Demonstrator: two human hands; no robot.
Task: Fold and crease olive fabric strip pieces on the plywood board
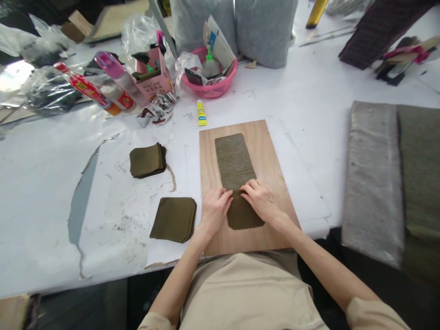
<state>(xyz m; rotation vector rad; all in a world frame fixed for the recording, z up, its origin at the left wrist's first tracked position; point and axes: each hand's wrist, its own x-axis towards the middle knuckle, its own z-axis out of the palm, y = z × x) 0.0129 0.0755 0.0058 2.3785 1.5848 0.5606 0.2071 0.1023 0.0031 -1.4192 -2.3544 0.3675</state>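
A wooden board [275,169] lies on the table in front of me. On it rests a textured grey-olive fabric strip [235,158], and a smooth brown fabric piece [244,214] adjoins its near end. My left hand [216,207] has its fingertips closed on the left end of the brown piece's upper edge. At the right end of that same edge, my right hand [261,200] is closed, thumb and fingers together on the cloth. Whether the two fabrics overlap under my fingers is hidden.
Left of the board lie two stacks of brown fabric pieces, a nearer stack [173,220] and a farther stack [146,160]. Beyond the board are a yellow tube [201,113], a pink basket [215,89] and several bottles. Folded fabric [374,178] hangs over the right edge.
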